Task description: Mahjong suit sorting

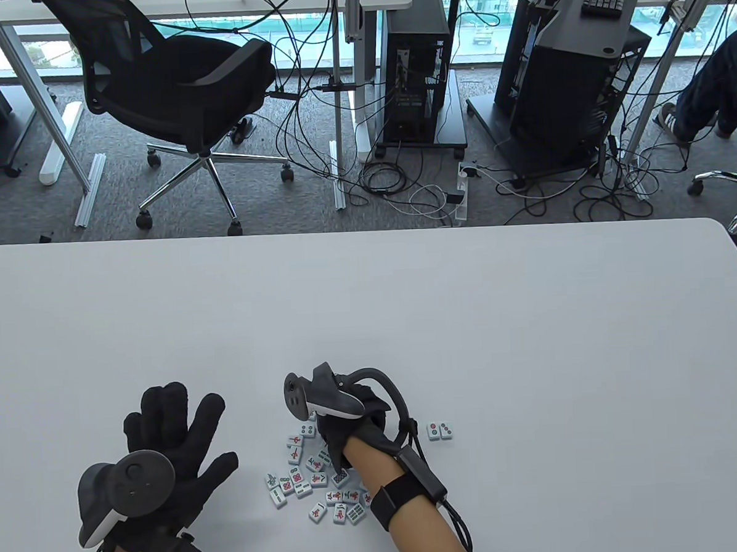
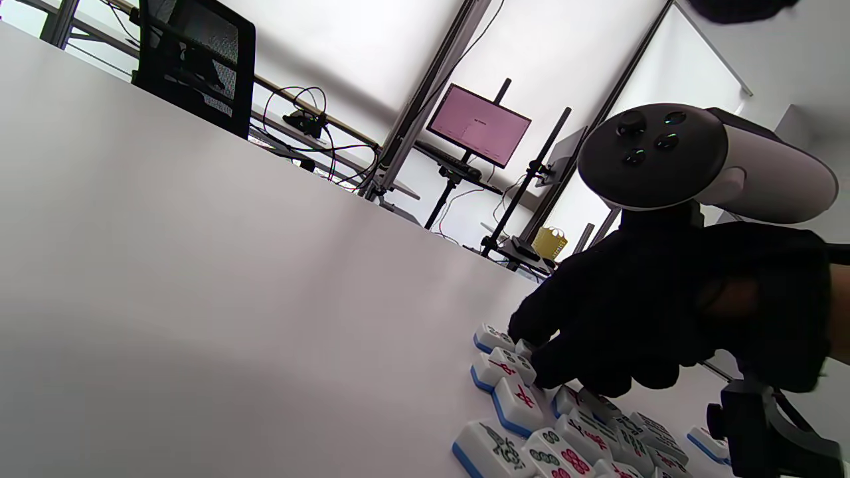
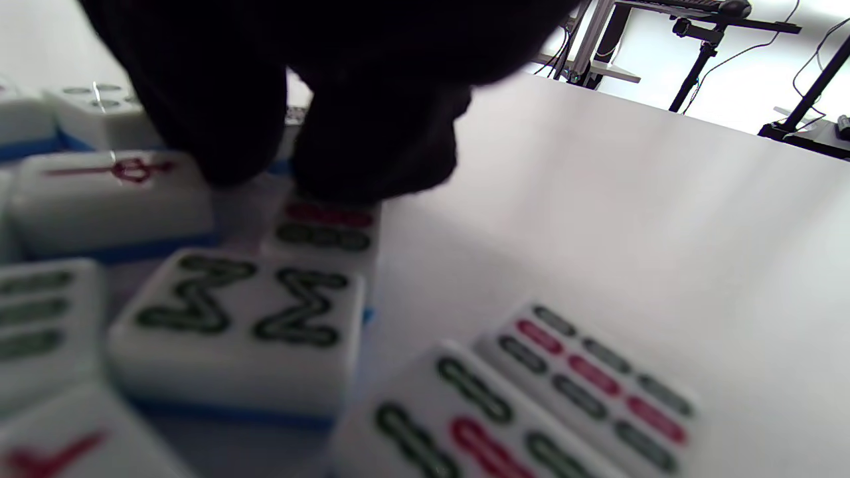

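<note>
Two gloved hands work on the white table (image 1: 407, 311). Furthest left, the left hand (image 1: 167, 441) lies flat, palm down, fingers spread and straight, holding nothing. Just to its right a loose cluster of face-up mahjong tiles (image 1: 311, 476) with blue backs sits near the table's front edge. Over that cluster the right hand (image 1: 351, 419) curls down, its fingertips (image 3: 372, 153) touching a bamboo tile (image 3: 325, 229); whether they pinch it cannot be told. Further right, slightly apart, lie two dot tiles (image 1: 439, 431).
</note>
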Motion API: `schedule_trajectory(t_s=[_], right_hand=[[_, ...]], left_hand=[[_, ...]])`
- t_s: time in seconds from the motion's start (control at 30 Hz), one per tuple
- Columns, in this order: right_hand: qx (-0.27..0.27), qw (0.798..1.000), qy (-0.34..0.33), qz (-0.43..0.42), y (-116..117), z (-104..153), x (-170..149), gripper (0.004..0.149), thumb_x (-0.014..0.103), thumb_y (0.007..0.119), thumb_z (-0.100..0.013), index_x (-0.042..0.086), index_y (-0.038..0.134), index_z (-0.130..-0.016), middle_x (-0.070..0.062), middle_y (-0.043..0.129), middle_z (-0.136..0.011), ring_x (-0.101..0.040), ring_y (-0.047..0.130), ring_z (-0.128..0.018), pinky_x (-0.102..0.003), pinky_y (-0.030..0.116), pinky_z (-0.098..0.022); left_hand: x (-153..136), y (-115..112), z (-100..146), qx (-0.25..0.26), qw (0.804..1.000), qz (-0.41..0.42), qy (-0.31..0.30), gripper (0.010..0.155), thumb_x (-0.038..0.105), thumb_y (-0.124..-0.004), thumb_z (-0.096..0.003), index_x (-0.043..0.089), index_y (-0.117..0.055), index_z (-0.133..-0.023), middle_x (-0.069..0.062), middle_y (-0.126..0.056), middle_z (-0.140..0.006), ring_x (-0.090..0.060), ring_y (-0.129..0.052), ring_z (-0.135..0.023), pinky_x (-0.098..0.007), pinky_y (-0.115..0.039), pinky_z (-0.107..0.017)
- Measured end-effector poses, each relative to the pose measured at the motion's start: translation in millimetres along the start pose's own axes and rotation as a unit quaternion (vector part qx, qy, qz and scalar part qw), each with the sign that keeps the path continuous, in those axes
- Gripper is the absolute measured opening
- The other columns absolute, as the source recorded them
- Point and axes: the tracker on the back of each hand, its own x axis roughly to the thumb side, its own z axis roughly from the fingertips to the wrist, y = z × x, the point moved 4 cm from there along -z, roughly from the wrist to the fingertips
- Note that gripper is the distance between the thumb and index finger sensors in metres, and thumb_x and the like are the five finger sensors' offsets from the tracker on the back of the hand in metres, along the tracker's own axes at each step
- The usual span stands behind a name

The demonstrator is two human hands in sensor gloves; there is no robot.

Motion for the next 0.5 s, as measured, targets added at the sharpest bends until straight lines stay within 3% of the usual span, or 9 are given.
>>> schedule_trajectory(t_s=[0.17,0.23,0.3,0.5], right_hand=[[-0.001,1.000,-0.018,-0.001,-1.2,1.1,-1.1,0.054,0.037,0.087,-0.044,0.008,0.079,-0.089,-0.002,0.095,-0.040,-0.010,0.086,-0.008,-0.022,0.076,-0.004],[-0.037,0.999,-0.029,-0.005,-8.4,7.2,-8.6,0.055,0.037,0.088,-0.043,0.009,0.078,-0.089,-0.002,0.096,-0.040,-0.010,0.086,-0.008,-0.022,0.077,-0.004],[-0.075,0.997,-0.037,-0.004,-18.6,15.9,-22.7,0.056,0.038,0.088,-0.042,0.010,0.078,-0.090,-0.001,0.096,-0.039,-0.010,0.086,-0.008,-0.022,0.077,-0.004],[-0.054,0.998,-0.010,-0.008,-27.4,46.2,-85.7,0.057,0.037,0.088,-0.043,0.010,0.076,-0.092,-0.002,0.096,-0.042,-0.010,0.087,-0.010,-0.022,0.078,-0.006]], left_hand=[[0.1,0.2,0.2,-0.002,1.000,-0.002,0.001,0.081,0.074,-0.059,-0.0458,0.042,-0.026,-0.112,0.017,0.016,-0.109,-0.014,0.025,-0.104,-0.055,0.013,-0.070],[0.5,-0.2,0.1,-0.003,1.000,-0.002,-0.001,0.081,0.074,-0.058,-0.0459,0.042,-0.026,-0.112,0.017,0.016,-0.109,-0.014,0.025,-0.104,-0.055,0.013,-0.070],[1.5,-1.2,-0.2,-0.005,1.000,-0.003,-0.004,0.081,0.074,-0.058,-0.0459,0.042,-0.026,-0.113,0.017,0.016,-0.109,-0.014,0.025,-0.104,-0.055,0.013,-0.070],[3.9,-4.7,-0.9,-0.013,1.000,-0.009,-0.008,0.081,0.074,-0.058,-0.0458,0.042,-0.026,-0.113,0.017,0.016,-0.109,-0.014,0.025,-0.104,-0.055,0.013,-0.070]])
